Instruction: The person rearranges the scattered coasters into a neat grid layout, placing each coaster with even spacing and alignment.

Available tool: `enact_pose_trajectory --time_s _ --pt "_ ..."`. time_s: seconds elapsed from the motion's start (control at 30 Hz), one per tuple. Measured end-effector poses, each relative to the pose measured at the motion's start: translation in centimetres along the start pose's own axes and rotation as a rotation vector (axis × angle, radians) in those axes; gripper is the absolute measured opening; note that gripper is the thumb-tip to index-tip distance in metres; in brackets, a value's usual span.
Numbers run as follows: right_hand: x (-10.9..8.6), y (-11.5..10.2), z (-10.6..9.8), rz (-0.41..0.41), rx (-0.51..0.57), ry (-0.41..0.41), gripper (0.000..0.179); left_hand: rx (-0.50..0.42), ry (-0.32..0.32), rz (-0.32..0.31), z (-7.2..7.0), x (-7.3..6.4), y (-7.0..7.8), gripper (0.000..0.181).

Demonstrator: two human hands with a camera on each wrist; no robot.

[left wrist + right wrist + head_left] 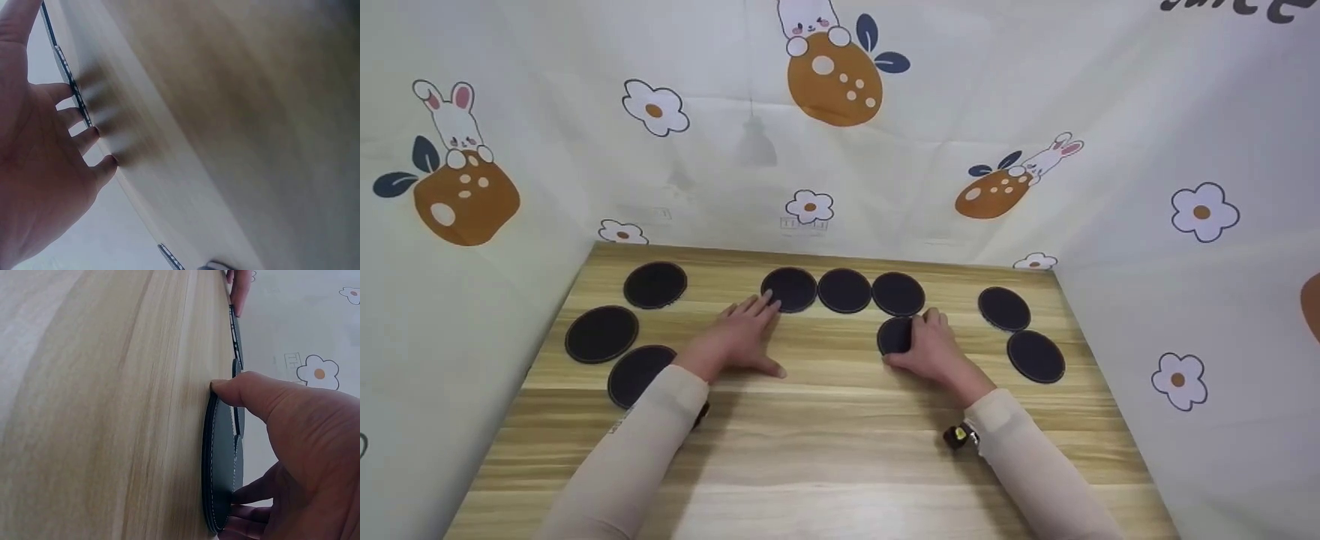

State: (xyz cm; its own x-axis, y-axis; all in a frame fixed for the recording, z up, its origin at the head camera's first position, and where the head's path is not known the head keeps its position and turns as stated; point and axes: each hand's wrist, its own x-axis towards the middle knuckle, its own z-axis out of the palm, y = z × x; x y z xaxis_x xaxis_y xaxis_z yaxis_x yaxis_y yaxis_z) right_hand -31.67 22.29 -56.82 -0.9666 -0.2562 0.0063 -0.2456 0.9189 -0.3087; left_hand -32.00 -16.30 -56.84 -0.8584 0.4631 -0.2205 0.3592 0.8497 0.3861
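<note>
Thumb and fingers of my right hand (936, 349) grip a round black coaster (893, 336) by its edges, low against the wooden table. The right wrist view shows its stitched rim, with the thumb (228, 389) at one edge and the fingers at the other. Just beyond it lies the right-hand coaster (898, 293) of a row of three, beside the middle coaster (844, 291). My left hand (741, 335) is spread with straight fingers, its fingertips at the near-left edge of the row's left coaster (792, 291). Nothing lies in its palm.
Three larger-looking black coasters stand apart at the left: a far coaster (655, 285), a middle coaster (601, 334) and a near coaster (634, 375) partly behind my left sleeve. Two more, a far coaster (1004, 308) and a near coaster (1036, 357), lie right. Patterned cloth (720, 180) surrounds the table (840, 450).
</note>
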Motion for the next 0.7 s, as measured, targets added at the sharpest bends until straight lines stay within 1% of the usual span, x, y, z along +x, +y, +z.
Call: enact_pose_trajectory --time_s 0.13,0.37,0.6,0.7 --pt "-0.01 0.05 0.01 0.003 -0.002 -0.014 0.101 0.002 -0.002 -0.002 -0.02 -0.02 0.03 0.139" --pt "-0.21 -0.06 -0.13 0.011 0.034 -0.02 0.103 0.006 -0.01 -0.005 -0.17 -0.09 0.24 0.139" --pt "-0.49 0.11 -0.14 0.04 0.084 -0.007 0.116 0.008 -0.013 -0.004 -0.26 -0.13 0.29 0.139" --pt "-0.67 0.46 -0.29 0.044 0.111 -0.003 0.117 0.008 -0.016 -0.005 -0.21 -0.11 0.14 0.139"
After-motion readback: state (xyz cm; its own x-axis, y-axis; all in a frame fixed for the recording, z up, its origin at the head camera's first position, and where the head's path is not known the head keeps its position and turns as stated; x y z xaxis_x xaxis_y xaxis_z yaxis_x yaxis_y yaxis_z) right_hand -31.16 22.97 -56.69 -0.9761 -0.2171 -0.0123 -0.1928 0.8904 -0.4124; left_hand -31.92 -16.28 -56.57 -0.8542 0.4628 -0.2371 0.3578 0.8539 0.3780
